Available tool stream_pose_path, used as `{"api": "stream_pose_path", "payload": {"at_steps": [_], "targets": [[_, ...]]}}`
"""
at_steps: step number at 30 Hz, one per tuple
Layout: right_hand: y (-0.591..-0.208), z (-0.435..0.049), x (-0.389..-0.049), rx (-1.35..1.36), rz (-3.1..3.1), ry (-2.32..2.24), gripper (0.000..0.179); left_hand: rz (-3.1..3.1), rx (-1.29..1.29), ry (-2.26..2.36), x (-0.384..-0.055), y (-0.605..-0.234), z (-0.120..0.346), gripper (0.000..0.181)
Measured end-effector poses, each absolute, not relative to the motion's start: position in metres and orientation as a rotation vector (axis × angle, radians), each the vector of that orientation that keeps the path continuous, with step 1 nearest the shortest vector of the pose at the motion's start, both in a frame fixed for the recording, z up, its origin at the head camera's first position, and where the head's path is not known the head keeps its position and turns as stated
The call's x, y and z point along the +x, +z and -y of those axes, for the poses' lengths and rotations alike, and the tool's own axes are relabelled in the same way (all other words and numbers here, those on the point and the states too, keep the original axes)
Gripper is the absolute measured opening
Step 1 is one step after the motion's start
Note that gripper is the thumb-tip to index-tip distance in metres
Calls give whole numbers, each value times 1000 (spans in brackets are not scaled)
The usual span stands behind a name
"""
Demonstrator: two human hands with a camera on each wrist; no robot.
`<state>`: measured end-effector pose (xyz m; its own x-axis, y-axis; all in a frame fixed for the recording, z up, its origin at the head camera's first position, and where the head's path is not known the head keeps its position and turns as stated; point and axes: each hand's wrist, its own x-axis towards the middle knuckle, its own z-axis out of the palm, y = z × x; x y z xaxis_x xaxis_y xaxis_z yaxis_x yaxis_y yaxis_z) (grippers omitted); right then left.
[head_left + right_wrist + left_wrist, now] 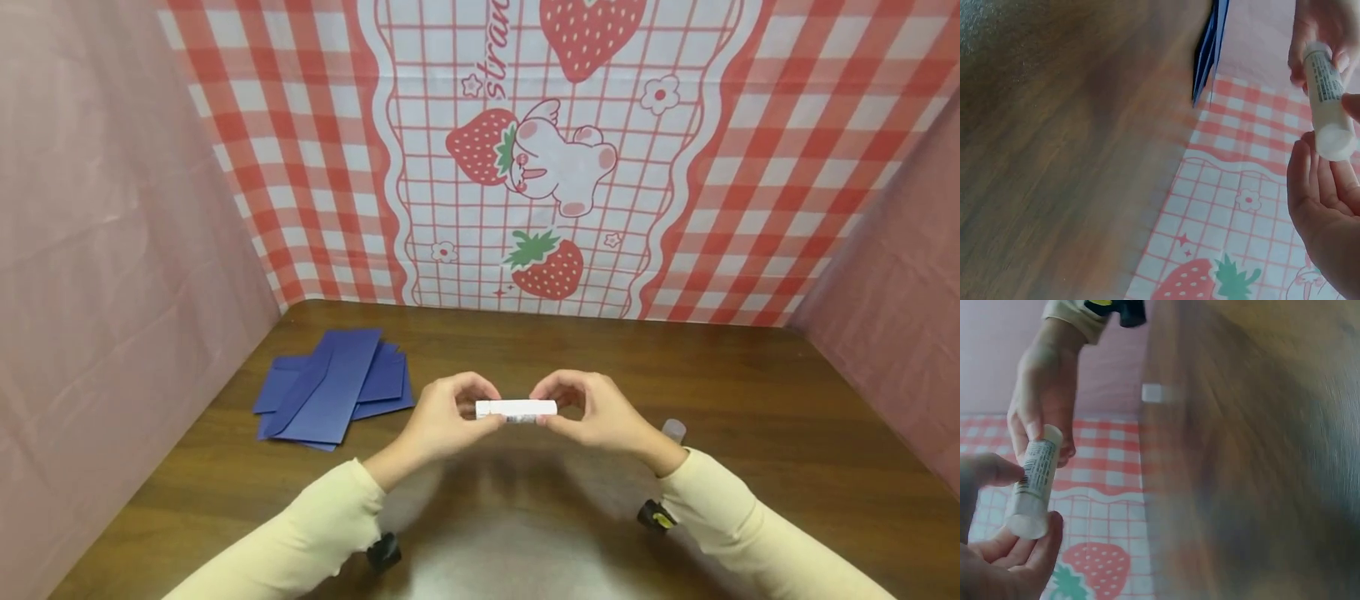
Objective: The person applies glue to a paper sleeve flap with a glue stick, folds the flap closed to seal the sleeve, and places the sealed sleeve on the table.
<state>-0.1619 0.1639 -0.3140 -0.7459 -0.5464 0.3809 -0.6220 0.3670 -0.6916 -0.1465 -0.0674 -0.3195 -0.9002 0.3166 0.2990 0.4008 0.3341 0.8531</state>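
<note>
Both hands hold a white glue stick (517, 407) level above the table, one at each end. My left hand (444, 419) pinches its left end between thumb and fingers. The right end is pinched the same way by my right hand (600, 414). Printed text and a barcode show on the label of the glue stick (1037, 469) in the left wrist view. From the right wrist, the round near end of the glue stick (1329, 103) faces the camera.
Several dark blue envelopes (330, 387) lie in an overlapping pile on the left of the wooden table (480, 350). A small translucent cap (673, 431) stands beside the right wrist. Behind the table hangs a strawberry-print checked cloth (525, 167), with pink curtains at both sides.
</note>
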Motion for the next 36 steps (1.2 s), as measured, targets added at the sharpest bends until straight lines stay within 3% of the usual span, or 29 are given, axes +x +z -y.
{"api": "stream_pose_path", "payload": {"at_steps": [7,13,21,28,36], "targets": [[-314,-155,-162,1068,2515,1293,19,2518,-940,-1019,-145,-313,60,29],[-318,-155,-161,1142,2482,1270,22,2519,-980,-803,-145,-318,55,24],[-305,-208,-165,1154,2625,858,50,2585,-879,-1101,-151,-327,66,20],[-307,-278,-170,1022,2899,401,45,2622,-791,-1328,-157,-331,74,22],[-331,-304,-175,909,2975,337,36,2624,-711,-1563,-161,-332,78,25]]}}
